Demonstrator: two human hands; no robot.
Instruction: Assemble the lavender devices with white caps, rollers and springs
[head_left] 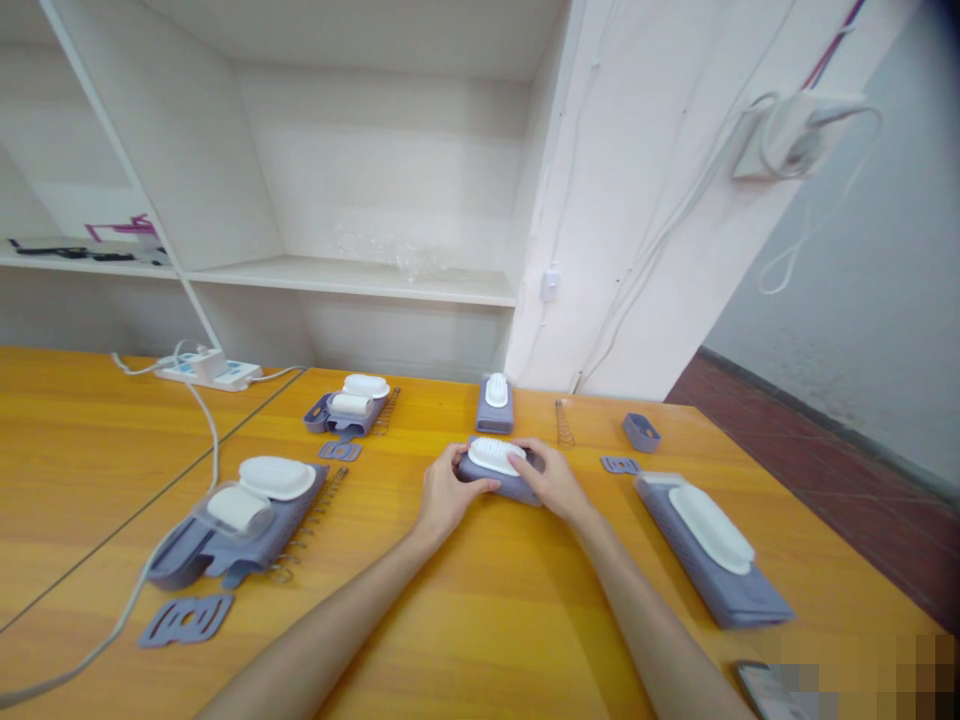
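My left hand (446,490) and my right hand (553,480) hold a purple-grey plastic housing (517,490) from both sides, at the middle of the table. On top of it sits a white oval piece (496,455) with a bumpy or bristled face. My left fingers wrap the housing's left end, with the thumb along its near side. The right thumb presses by the edge of the white piece, and the other fingers hold the right end. Just behind stands a similar purple-grey housing (495,420) with a white oval part (496,390) on it.
Housings with white parts lie at left (259,540), back left (360,420) and right (720,560). Coil springs (307,520), flat slotted plates (187,620) and a small grey cup (641,432) lie around. A power strip (210,370) trails a cable (214,430); a phone (769,690) lies front right.
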